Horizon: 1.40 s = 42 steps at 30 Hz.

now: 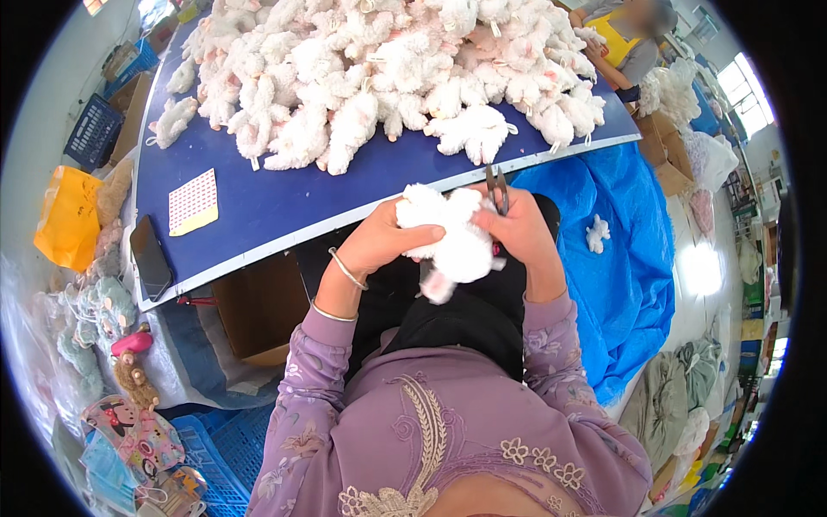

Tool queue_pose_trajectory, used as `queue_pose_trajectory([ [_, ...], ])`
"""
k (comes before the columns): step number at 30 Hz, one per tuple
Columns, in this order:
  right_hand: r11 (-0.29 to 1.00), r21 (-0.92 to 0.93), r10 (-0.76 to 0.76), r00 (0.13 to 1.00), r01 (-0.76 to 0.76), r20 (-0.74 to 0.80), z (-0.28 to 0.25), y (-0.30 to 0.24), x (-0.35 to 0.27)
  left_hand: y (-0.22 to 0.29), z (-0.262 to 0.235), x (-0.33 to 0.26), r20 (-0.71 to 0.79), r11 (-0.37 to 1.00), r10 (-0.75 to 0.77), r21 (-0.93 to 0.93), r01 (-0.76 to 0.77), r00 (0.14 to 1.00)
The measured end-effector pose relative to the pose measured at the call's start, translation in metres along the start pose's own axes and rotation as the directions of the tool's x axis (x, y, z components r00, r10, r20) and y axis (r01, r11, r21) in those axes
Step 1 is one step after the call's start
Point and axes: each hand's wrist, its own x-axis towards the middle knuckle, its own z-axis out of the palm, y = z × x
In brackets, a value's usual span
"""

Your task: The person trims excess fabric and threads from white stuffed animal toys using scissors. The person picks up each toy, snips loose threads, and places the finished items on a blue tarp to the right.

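Above my lap, just off the table's near edge, both my hands hold a small white fluffy plush toy (458, 245). My left hand (376, 239) is closed on its left side, the thumb lying across the fur. On the other side my right hand (523, 227) pinches the toy with thumb and fingers. That hand also grips dark metal thread snips (497, 188), whose blades point up and away from the toy. The toy's lower end, with a pinkish patch, hangs down. The fingers behind the toy are hidden.
A heap of similar white plush toys (379, 65) covers the far part of the blue table (284, 202). A sticker sheet (193, 202) and a dark phone-like slab (152, 258) lie at left. One small toy (597, 233) rests on blue sheeting (616, 302). Another person (616, 47) works at far right.
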Motion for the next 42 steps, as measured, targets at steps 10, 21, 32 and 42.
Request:
queue_pose_trajectory([
  [10, 0.804, 0.548, 0.073, 0.875, 0.233, -0.479, -0.014, 0.008, 0.014, -0.005, 0.009, -0.009, -0.270, 0.973, 0.115, -0.164, -0.163, 0.956],
  [21, 0.902, 0.425, 0.045, 0.965, 0.072, -0.260, 0.007, 0.021, -0.013, 0.000, 0.029, 0.002, -0.393, 0.933, 0.249, -0.148, -0.328, 0.885],
  [32, 0.845, 0.527, 0.039, 0.969, 0.098, -0.243, 0.006, 0.001, -0.018, -0.016, 0.044, 0.007, -0.048, 0.460, 0.781, 0.718, -0.523, 0.622],
  [42, 0.819, 0.558, 0.022, 0.964, 0.135, -0.266, -0.001, 0.029, -0.017, -0.031, 0.042, 0.001, 0.027, 0.378, 0.797, 0.757, -0.533, 0.603],
])
